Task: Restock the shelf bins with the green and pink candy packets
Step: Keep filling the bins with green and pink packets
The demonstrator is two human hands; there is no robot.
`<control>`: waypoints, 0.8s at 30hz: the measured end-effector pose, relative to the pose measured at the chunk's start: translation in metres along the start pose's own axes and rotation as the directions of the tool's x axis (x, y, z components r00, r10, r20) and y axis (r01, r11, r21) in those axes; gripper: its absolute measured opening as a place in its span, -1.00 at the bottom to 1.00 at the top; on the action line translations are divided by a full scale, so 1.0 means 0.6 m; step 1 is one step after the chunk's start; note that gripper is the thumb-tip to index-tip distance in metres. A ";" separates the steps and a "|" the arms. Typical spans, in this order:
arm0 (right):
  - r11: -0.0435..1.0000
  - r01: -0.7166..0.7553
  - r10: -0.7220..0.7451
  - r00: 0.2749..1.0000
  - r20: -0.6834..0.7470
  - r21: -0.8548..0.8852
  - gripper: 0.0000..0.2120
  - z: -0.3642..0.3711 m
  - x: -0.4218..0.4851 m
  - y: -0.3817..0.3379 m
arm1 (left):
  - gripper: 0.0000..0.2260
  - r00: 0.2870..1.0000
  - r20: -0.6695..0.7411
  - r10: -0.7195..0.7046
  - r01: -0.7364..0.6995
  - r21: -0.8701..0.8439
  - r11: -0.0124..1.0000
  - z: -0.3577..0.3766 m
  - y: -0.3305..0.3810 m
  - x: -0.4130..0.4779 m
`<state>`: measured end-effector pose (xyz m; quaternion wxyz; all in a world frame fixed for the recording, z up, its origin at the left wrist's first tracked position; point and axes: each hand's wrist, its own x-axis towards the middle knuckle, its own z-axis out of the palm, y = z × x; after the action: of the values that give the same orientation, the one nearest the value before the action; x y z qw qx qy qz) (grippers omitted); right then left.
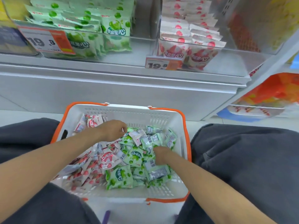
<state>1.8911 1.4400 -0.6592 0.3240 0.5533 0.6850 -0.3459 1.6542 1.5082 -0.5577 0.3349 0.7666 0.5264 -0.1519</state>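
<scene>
Green bin [90, 29], upper left: packets stand in rows, faces forward so the label reads from the aisle. There is free space at its right side. A price tag [47, 40] is clipped to the front lip.

The basket [129, 113] sits on the floor between the person's legs [242, 159], directly below both bins. Judgement: it is placed there to keep each reach short.

Stock in the basket is loosely sorted. Pink packets [103, 160] lie on the left and green packets [120, 177] on the right, with some mixing at the middle seam. This matches the bin order above, so each colour lies under its own bin.

Left hand [111, 130]: fingers curled tight, knuckles up, at the far end of the seam. It looks like a pinch on a packet edge, but I cannot tell whether anything is actually held.

Right hand [161, 155]: pushed down among the green packets, fingers buried. Grip not visible, so I cannot tell. Probably gathering several at once.

Pink bin [191, 43], upper right: stacked at the back, with bare floor showing at the right front. It has its own tag [163, 63].

Stage: gathering, nothing lifted yet. Much stock remains.
</scene>
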 end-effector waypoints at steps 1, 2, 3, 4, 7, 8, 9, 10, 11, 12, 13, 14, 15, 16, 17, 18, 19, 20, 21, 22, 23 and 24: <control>1.000 -0.013 0.013 1.000 -0.001 0.027 -0.70 0.004 0.005 0.003 | -0.78 1.000 0.004 0.000 0.000 0.007 1.000 0.003 -0.001 0.001; 0.999 -0.035 0.035 0.999 0.008 0.031 -0.82 0.001 0.003 0.003 | -0.78 1.000 0.009 -0.002 0.002 0.014 1.000 0.005 -0.002 0.002; 0.998 -0.054 0.054 0.998 0.009 0.030 -0.94 0.001 0.005 0.007 | -0.78 1.000 0.017 -0.004 0.003 0.016 1.000 0.009 -0.002 0.002; 0.993 -0.080 0.081 0.997 -0.001 0.084 -0.83 -0.004 0.008 0.008 | -0.78 1.000 0.030 -0.001 0.001 0.016 1.000 0.011 -0.001 0.001; 0.950 -0.028 0.053 0.996 -0.072 0.311 -0.82 -0.056 -0.003 -0.003 | -0.75 0.995 0.100 0.009 -0.008 -0.009 1.000 0.012 0.003 -0.003; 0.899 0.010 0.043 0.993 -0.111 0.439 -0.86 -0.082 -0.013 -0.013 | -0.70 0.994 0.110 0.016 -0.013 -0.025 1.000 0.010 0.004 -0.004; 0.837 0.049 0.048 0.986 -0.162 0.546 -0.86 -0.110 -0.022 -0.022 | -0.61 0.994 0.109 0.022 -0.018 -0.035 0.999 0.007 0.004 -0.006; 0.766 0.085 0.069 0.974 -0.214 0.637 -0.86 -0.142 -0.040 -0.034 | -0.50 0.995 0.099 0.030 -0.026 -0.041 0.999 0.002 0.003 -0.011; 0.692 0.136 0.091 0.958 -0.273 0.709 -0.86 -0.172 -0.056 -0.042 | -0.37 0.996 0.085 0.034 -0.029 -0.059 0.998 -0.001 0.002 -0.015; 0.607 0.187 0.114 0.942 -0.317 0.773 -0.87 -0.201 -0.075 -0.049 | -0.25 0.997 0.062 0.045 -0.039 -0.102 0.994 -0.006 0.003 -0.020; 0.468 0.231 0.134 0.936 -0.327 0.853 -0.88 -0.228 -0.093 -0.055 | -0.15 0.998 0.026 0.057 -0.052 -0.165 0.985 -0.011 0.005 -0.025; 0.293 0.258 0.135 0.942 -0.307 0.921 -0.89 -0.251 -0.114 -0.062 | -0.12 0.997 -0.035 0.072 -0.079 -0.236 0.968 -0.017 0.011 -0.030; 0.138 0.280 0.114 0.948 -0.296 0.950 -0.90 -0.271 -0.133 -0.067 | -0.16 0.989 -0.123 0.078 -0.113 -0.309 0.944 -0.022 0.017 -0.032; 0.064 0.297 0.098 0.948 -0.302 0.953 -0.92 -0.286 -0.147 -0.072 | -0.27 0.972 -0.225 0.070 -0.153 -0.377 0.914 -0.028 0.024 -0.033; 0.049 0.316 0.096 0.943 -0.320 0.947 -0.92 -0.299 -0.160 -0.076 | -0.44 0.944 -0.326 0.044 -0.192 -0.439 0.877 -0.036 0.029 -0.032; 0.089 0.346 0.113 0.928 -0.354 0.934 -0.90 -0.313 -0.169 -0.079 | -0.60 0.921 -0.390 0.008 -0.222 -0.508 0.832 -0.048 0.036 -0.036; 0.175 0.379 0.145 0.903 -0.404 0.909 -0.88 -0.327 -0.177 -0.081 | -0.73 0.919 -0.394 -0.023 -0.231 -0.583 0.779 -0.061 0.042 -0.038; 0.284 0.410 0.165 0.870 -0.465 0.867 -0.87 -0.341 -0.185 -0.082 | -0.81 0.935 -0.354 -0.027 -0.222 -0.643 0.733 -0.076 0.048 -0.045; 0.368 0.442 0.156 0.838 -0.523 0.818 -0.86 -0.355 -0.193 -0.084 | -0.87 0.955 -0.296 -0.018 -0.201 -0.690 0.695 -0.091 0.052 -0.050; 0.410 0.480 0.117 0.816 -0.567 0.776 -0.87 -0.369 -0.198 -0.085 | -0.90 0.969 -0.248 -0.013 -0.179 -0.731 0.658 -0.106 0.057 -0.057; 0.413 0.518 0.067 0.803 -0.592 0.749 -0.88 -0.380 -0.205 -0.088 | -0.90 0.973 -0.232 -0.014 -0.172 -0.762 0.625 -0.117 0.057 -0.059; 0.390 0.554 0.024 0.792 -0.610 0.735 -0.87 -0.390 -0.208 -0.091 | -0.89 0.970 -0.241 -0.028 -0.180 -0.791 0.584 -0.130 0.061 -0.065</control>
<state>1.8456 1.5598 -0.4208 -0.2827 0.5855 0.5393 -0.5351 1.6624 1.5249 -0.4649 0.5898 0.5646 0.5390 0.2069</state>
